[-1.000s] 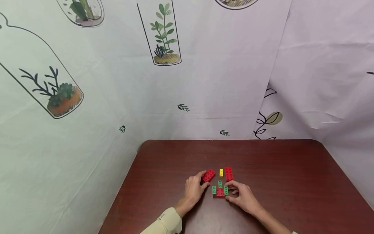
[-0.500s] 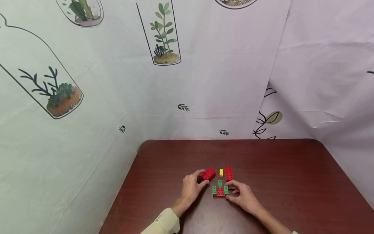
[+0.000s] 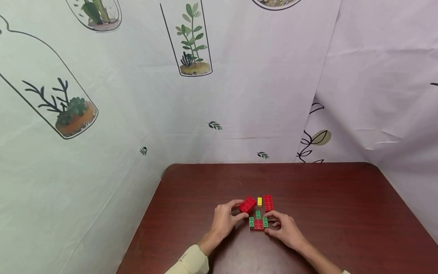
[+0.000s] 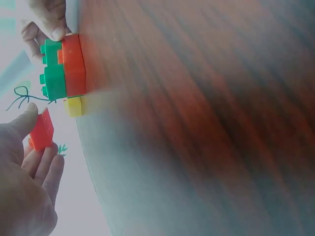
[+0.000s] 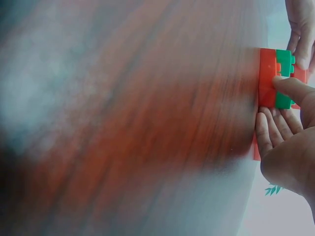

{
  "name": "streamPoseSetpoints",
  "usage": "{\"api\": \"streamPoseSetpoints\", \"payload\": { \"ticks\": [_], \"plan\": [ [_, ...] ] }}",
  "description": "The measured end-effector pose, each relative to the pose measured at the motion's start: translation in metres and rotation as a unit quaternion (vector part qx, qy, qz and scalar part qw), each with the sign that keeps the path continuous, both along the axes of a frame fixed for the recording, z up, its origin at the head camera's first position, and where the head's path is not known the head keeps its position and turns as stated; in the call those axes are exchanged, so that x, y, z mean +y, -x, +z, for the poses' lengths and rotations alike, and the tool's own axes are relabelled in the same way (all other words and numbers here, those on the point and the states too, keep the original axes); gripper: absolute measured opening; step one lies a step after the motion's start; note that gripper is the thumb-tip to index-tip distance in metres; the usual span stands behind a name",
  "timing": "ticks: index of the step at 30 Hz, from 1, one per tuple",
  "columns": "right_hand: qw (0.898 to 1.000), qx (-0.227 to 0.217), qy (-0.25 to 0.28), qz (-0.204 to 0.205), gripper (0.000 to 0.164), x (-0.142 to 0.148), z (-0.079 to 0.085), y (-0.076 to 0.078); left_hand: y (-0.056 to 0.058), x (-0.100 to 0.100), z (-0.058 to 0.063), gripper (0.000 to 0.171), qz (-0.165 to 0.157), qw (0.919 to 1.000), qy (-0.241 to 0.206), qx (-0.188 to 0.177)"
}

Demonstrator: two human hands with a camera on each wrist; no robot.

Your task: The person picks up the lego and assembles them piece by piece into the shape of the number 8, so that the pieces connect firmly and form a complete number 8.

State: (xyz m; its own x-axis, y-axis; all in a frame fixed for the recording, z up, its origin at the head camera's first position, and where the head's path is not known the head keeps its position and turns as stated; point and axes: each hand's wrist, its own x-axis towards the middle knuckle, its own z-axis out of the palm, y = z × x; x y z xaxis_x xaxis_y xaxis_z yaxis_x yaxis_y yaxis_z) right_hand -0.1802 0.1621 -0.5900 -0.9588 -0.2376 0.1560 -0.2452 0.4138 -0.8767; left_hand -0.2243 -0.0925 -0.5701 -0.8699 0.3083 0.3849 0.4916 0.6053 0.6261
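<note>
In the head view my left hand [image 3: 223, 220] pinches a red toy building brick [image 3: 248, 204] between thumb and fingers. The left wrist view shows this red brick [image 4: 42, 130] raised above the tabletop, thumb on one side and fingertips on the other. My right hand [image 3: 288, 230] grips the right end of a small build: a red brick [image 3: 258, 225] on the table with a green brick [image 3: 251, 222] and another green brick [image 3: 265, 222] on its two ends. A third green brick [image 3: 258, 215] shows just behind its middle. In the right wrist view the thumb [image 5: 290, 87] presses on the build's near side.
Behind the build are a yellow brick [image 3: 259, 202] and a long red brick [image 3: 268, 203]. All of it is on a dark reddish-brown table [image 3: 191, 182], with a plant-printed cloth [image 3: 239, 95] hanging along its back and sides.
My left hand has lifted and tilted its red brick, then brought it slightly right toward the build. My right hand has stayed in place on the build.
</note>
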Motion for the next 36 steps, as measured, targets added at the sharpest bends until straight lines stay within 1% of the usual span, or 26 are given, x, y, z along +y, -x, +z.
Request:
{"api": "streamPoseSetpoints", "payload": {
  "ticks": [6, 8, 11, 17, 20, 26, 28, 32, 36],
  "plan": [
    [1.0, -0.01, -0.001, -0.003, 0.037, 0.0004, -0.0003, -0.0002, -0.0032, 0.0014, 0.0026, 0.042, -0.027, 0.9996, -0.003, -0.005],
    [1.0, -0.01, -0.001, -0.003, 0.037, 0.0005, -0.0004, -0.0003, -0.0045, 0.0018, 0.0033, 0.041, -0.037, 0.9993, -0.003, -0.001],
    [1.0, -0.006, -0.001, -0.001, 0.037, 0.0004, -0.0006, -0.0004, -0.0056, 0.0019, 0.003, 0.04, -0.052, 0.9986, -0.002, 0.009],
    [1.0, 0.002, 0.001, 0.002, 0.038, 0.0003, -0.0002, -0.0004, -0.0055, 0.0018, 0.0003, 0.04, -0.083, 0.9956, 0.006, 0.043],
    [1.0, 0.002, -0.004, -0.004, 0.039, 0.0001, -0.0009, -0.0001, -0.0058, 0.0012, -0.0004, 0.039, -0.102, 0.9936, 0.01, 0.048],
    [1.0, 0.001, -0.005, -0.004, 0.041, 0.0, -0.0006, 0.0001, -0.0068, 0.0008, -0.0011, 0.039, -0.138, 0.9893, 0.007, 0.048],
    [1.0, -0.001, -0.004, -0.003, 0.041, 0.0, 0.0004, -0.0003, -0.0069, 0.0006, -0.0016, 0.039, -0.146, 0.9882, 0.007, 0.048],
    [1.0, -0.005, -0.005, -0.004, 0.04, 0.0001, 0.0004, -0.0004, -0.0066, -0.0001, -0.0024, 0.038, -0.16, 0.9865, -0.001, 0.033],
    [1.0, 0.001, -0.006, -0.002, 0.04, 0.0002, -0.0005, 0.0002, -0.0058, -0.0009, -0.0026, 0.038, -0.172, 0.9847, 0.003, 0.028]
  ]
}}
